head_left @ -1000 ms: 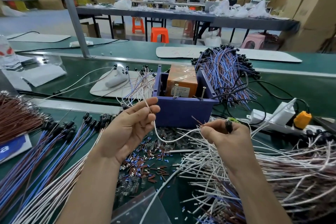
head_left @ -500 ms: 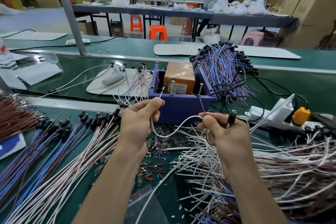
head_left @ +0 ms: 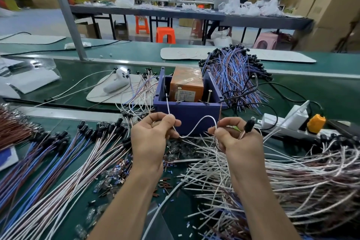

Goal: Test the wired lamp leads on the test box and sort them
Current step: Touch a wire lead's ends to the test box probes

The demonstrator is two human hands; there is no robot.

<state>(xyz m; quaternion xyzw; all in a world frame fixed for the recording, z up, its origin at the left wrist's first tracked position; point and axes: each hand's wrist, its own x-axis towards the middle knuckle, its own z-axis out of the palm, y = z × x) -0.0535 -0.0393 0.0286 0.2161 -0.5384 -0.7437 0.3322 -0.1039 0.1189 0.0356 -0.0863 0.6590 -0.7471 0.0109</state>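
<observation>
**Item: lamp lead (head_left: 196, 124), under test.** White wire sagging in a loop between both hands, just in front of the test box (head_left: 187, 115). One end rises from the left hand to the box's front rim, just left of the left screw (head_left: 178, 94). A brown end rises from the right hand to the box's front right corner. Whether either tip touches metal cannot be told. Its black lamp holder (head_left: 249, 124) stands tilted above the right hand.

**Writing.** The orange unit (head_left: 187, 82) inside the purple box carries a pale label with print too small to read.

**Hands.** The left hand (head_left: 150, 134) has its back up, with thumb and forefinger pinching the white wire. The right hand (head_left: 237, 140) has its fingers curled round the lead, below the holder.

**Surroundings.**
- A tangled pile of white leads (head_left: 292, 171) lies on the right.
- Rows of blue, brown and white leads (head_left: 58, 161) fan out on the left.
- A blue-and-brown bundle (head_left: 233, 76) lies behind the box.
- A power strip (head_left: 282, 121) with an orange plug (head_left: 315, 121) lies to the right.
- Cut sleeve scraps (head_left: 165, 181) are scattered on the green belt (head_left: 311, 99).
</observation>
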